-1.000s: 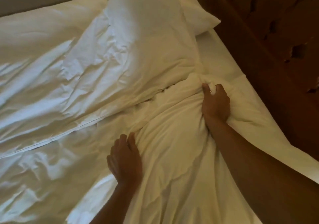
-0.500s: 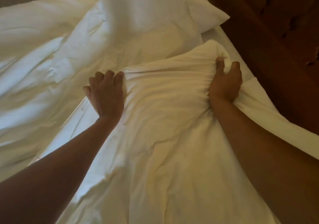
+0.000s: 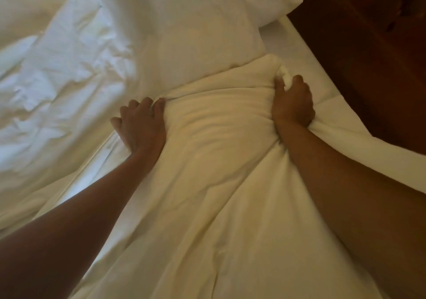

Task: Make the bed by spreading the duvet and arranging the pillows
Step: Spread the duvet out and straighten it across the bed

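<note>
Two hands grip the duvet (image 3: 219,183) at its bunched top edge, just below the pillow (image 3: 184,33). The right hand (image 3: 292,102) is clenched in a fist round a wad of the cloth near the pillow's lower right corner, and a white tuft pokes out between thumb and fingers. The left hand (image 3: 140,125) lies lower, to the left of the pillow's bottom edge, its fingers curled over the fold and dug into the cloth. Between the two hands the duvet is pulled into shallow ridges, and its top edge touches the pillow's bottom edge. From there it runs down away from the pillow, between both bare forearms, to the bottom of the view. Left of the pillow lies crumpled white bedding (image 3: 57,79); whether it is part of the same duvet I cannot tell. Right of the pillow a strip of bare sheet (image 3: 299,52) shows, and beyond it the dark wooden headboard (image 3: 368,56).
</note>
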`<move>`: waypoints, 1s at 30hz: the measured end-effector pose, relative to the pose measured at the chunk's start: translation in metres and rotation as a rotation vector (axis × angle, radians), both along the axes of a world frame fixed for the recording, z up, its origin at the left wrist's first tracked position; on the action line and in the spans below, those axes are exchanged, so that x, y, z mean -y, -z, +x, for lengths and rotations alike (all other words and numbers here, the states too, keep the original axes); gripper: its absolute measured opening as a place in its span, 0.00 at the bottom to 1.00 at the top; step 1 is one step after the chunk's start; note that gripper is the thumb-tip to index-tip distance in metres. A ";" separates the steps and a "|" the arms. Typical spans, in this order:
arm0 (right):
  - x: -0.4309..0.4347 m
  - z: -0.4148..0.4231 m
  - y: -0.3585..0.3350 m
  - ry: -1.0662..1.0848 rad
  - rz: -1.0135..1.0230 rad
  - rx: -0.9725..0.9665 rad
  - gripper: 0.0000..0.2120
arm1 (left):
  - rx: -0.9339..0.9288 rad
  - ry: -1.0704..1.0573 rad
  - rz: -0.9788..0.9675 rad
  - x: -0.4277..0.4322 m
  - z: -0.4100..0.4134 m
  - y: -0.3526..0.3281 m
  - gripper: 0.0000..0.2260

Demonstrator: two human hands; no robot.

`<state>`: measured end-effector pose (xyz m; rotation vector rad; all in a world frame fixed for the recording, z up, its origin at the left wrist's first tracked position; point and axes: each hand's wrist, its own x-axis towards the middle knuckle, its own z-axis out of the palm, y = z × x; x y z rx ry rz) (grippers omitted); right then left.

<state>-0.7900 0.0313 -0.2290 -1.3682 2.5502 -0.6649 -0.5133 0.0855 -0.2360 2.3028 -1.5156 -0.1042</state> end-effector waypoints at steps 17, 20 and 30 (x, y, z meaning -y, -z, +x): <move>-0.035 0.070 -0.035 -0.258 -0.331 -0.250 0.13 | -0.179 -0.034 0.026 -0.034 0.014 -0.019 0.13; -0.056 0.112 -0.052 -0.360 -0.297 -0.172 0.11 | -0.155 -0.019 -0.024 -0.064 0.020 -0.033 0.12; -0.215 0.234 -0.050 -0.759 -0.184 0.065 0.07 | -0.260 -0.200 0.029 -0.244 0.071 -0.051 0.10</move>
